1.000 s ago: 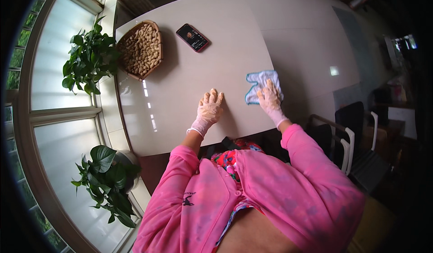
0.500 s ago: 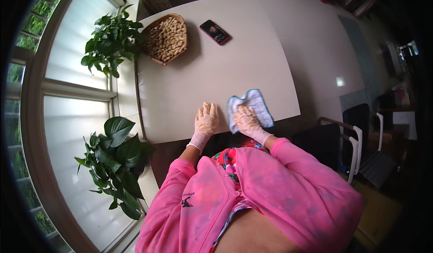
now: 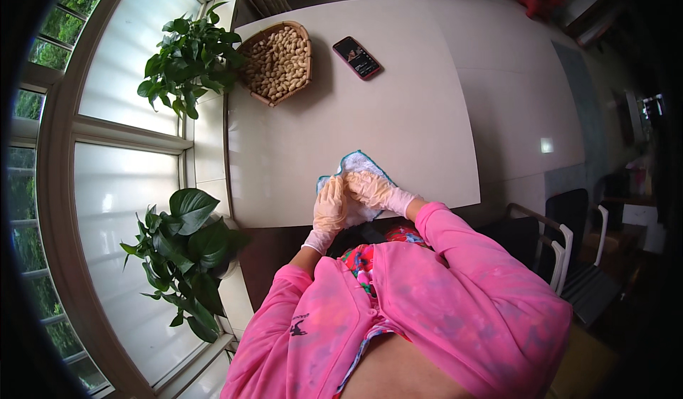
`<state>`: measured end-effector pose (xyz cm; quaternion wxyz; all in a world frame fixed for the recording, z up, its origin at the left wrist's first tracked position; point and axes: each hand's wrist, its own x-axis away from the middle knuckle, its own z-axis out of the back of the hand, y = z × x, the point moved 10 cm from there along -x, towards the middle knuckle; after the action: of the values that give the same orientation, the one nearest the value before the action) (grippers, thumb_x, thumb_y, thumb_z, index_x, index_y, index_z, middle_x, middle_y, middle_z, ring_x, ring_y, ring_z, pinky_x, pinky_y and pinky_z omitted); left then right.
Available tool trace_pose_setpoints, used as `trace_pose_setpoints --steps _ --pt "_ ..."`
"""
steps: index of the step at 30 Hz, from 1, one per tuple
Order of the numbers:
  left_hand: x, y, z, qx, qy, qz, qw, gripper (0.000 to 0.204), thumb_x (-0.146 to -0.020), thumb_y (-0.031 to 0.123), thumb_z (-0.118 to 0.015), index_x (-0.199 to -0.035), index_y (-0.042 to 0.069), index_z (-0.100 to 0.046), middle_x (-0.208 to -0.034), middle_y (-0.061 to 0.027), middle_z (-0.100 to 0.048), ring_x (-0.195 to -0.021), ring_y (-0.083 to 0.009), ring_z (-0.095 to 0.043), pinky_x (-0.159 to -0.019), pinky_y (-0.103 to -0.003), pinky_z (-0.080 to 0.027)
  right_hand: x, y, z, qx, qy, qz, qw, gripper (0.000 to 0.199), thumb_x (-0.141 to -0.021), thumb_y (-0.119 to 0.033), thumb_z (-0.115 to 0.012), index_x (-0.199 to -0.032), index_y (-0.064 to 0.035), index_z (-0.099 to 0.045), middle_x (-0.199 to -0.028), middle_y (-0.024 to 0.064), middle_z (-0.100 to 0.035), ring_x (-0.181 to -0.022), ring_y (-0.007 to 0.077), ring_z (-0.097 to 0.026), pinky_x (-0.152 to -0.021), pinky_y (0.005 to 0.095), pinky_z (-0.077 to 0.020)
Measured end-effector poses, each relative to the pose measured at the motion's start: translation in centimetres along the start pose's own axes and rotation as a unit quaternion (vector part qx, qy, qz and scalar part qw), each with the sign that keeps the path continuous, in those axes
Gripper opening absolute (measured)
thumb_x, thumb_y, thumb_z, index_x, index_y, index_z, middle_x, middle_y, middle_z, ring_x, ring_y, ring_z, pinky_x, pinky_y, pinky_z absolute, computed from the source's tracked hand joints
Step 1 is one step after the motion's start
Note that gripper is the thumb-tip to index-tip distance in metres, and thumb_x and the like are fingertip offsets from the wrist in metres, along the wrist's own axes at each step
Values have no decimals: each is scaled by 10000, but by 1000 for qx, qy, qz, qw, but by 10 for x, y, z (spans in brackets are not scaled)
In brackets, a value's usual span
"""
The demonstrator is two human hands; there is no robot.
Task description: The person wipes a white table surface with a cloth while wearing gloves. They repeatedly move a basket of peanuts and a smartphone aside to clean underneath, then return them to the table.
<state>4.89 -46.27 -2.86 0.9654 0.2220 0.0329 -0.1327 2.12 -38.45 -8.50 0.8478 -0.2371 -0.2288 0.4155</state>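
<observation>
A white table [image 3: 398, 100] fills the view, its near edge against the person. At the far left corner sits a wicker basket of peanuts [image 3: 277, 61], with a phone [image 3: 358, 58] just beside it toward the far edge; both lie well apart from the hands, leaving the middle bare. At the near edge lies a light blue cloth [image 3: 358, 166]. The left hand [image 3: 331, 205] and right hand [image 3: 370, 187], both gloved, rest flat on it with fingers spread, pressing rather than gripping.
</observation>
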Motion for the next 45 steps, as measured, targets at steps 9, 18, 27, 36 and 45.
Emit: trace_pose_setpoints --steps 9,18,27,36,45 --pt "-60 -18 -41 -99 -88 128 983 707 -851 350 -602 -1438 40 -362 -1442 -227 -399 -1295 -410 -422 -1045 -496 -372 -37 93 56 42 -20 -60 997 553 -959 -388 -396 -1463 -160 -379 -1561 139 -260 -1449 313 -218 -1187 453 -129" --pt "-178 -19 -73 -79 -164 165 969 758 -839 375 -597 -1486 106 -306 -1523 -228 -264 -1400 -445 -246 -1154 -515 -205 -58 177 125 118 20 -105 987 554 -990 -371 -321 -1500 -156 -315 -1572 117 -248 -1456 248 -222 -1195 393 -122" --pt "-267 44 -112 -36 -175 83 980 708 -869 358 -569 -1488 142 -300 -1528 -223 -243 -1410 -458 -217 -1147 -520 -227 -16 266 191 129 93 -177 971 538 -969 -308 -380 -1481 -143 -352 -1539 108 -324 -1432 260 -279 -1187 388 -172" --pt "-247 98 -123 -62 -186 -75 978 616 -876 344 -576 -1446 195 -394 -1498 -199 -304 -1365 -429 -308 -1118 -506 -284 68 263 171 150 187 -243 940 493 -925 -265 -483 -1404 -153 -454 -1489 100 -391 -1372 285 -361 -1148 438 -250" --pt "-140 79 -87 -42 -149 -110 982 599 -860 207 -569 -1440 220 -420 -1474 -105 -388 -1349 -309 -379 -1085 -433 -354 88 171 94 132 159 -373 904 506 -920 -219 -415 -1415 -118 -447 -1523 124 -342 -1417 266 -297 -1163 481 -187"
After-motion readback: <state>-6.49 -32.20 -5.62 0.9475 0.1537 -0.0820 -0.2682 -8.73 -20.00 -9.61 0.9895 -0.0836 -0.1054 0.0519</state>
